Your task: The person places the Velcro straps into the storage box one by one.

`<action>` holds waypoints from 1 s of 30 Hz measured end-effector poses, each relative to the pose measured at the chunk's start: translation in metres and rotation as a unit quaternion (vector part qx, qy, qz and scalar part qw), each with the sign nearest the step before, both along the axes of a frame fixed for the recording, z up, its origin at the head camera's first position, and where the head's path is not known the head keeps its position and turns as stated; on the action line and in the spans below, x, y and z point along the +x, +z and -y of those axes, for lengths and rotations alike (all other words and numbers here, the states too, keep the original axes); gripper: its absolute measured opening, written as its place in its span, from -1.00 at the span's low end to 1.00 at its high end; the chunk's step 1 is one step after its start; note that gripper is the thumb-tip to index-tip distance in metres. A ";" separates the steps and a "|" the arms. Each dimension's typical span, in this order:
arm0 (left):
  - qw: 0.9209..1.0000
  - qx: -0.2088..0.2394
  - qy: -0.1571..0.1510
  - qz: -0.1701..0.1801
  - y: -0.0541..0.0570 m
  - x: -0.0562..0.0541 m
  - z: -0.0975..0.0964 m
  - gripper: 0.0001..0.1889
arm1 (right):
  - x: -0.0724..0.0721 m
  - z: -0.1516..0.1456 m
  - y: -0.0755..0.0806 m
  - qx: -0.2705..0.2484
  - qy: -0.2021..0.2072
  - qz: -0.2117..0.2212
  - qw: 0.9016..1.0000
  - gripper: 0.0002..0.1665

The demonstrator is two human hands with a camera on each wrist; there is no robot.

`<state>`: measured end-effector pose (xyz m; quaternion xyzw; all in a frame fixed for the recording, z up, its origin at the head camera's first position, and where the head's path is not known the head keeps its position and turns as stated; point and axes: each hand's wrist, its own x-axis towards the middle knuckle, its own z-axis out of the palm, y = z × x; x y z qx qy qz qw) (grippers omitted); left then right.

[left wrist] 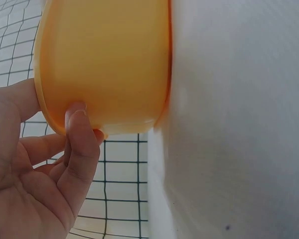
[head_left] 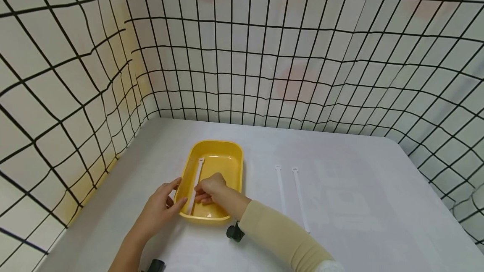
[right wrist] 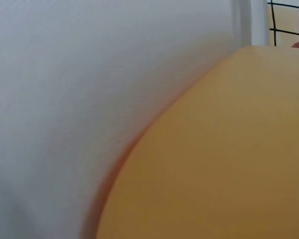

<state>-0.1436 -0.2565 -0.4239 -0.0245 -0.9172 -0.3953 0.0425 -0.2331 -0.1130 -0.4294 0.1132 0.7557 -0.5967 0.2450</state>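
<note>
Steady rim, straight strip

My left hand [head_left: 160, 205] pinches the rim of the yellow tray [head_left: 223, 165] near its near left corner. The tray sits on the left half of the white desk [head_left: 359, 205]. Inside, the white strip [head_left: 197, 176] lies beside the left wall, its slotted head toward the tray's far edge and its tail close to the near left corner. My right hand [head_left: 213, 187] reaches over the tray's near right corner, fingers curled narrow beside the strip. I cannot tell whether they pinch it or just touch it; the right wrist view shows chiefly the tray's outer wall.

I judge this step as settling the strip along that wall. A firm left hold should stop the tray skidding, while light fingertips low on the strip should avoid bending it. Lifting my fingers straight up afterward would be less likely to drag it askew. Two loose strips [head_left: 301, 198] lie apart on the desk, beyond the tray's right edge, so my forearm needs care near them.
</note>
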 end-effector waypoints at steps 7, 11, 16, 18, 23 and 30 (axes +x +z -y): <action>1.000 0.002 0.000 0.001 0.001 0.000 0.000 -0.37 | -0.002 0.000 0.000 0.010 -0.012 -0.005 1.000 -0.82; 1.000 0.000 0.001 0.001 0.001 0.000 0.000 -0.37 | -0.003 0.001 0.001 0.019 -0.013 -0.008 1.000 -0.83; 1.000 0.000 0.003 -0.002 0.002 0.000 -0.001 -0.37 | -0.004 0.001 0.000 0.023 -0.012 -0.009 1.000 -0.82; 1.000 0.001 0.004 -0.005 0.002 0.000 -0.001 -0.37 | -0.005 0.001 0.000 0.018 -0.011 -0.008 1.000 -0.83; 1.000 0.004 0.003 -0.014 0.002 -0.001 -0.003 -0.38 | -0.006 0.000 0.000 0.008 -0.009 -0.008 1.000 -0.84; 1.000 0.007 0.006 -0.013 0.001 -0.001 -0.005 -0.38 | -0.006 -0.004 0.001 -0.007 -0.010 -0.017 1.000 -0.82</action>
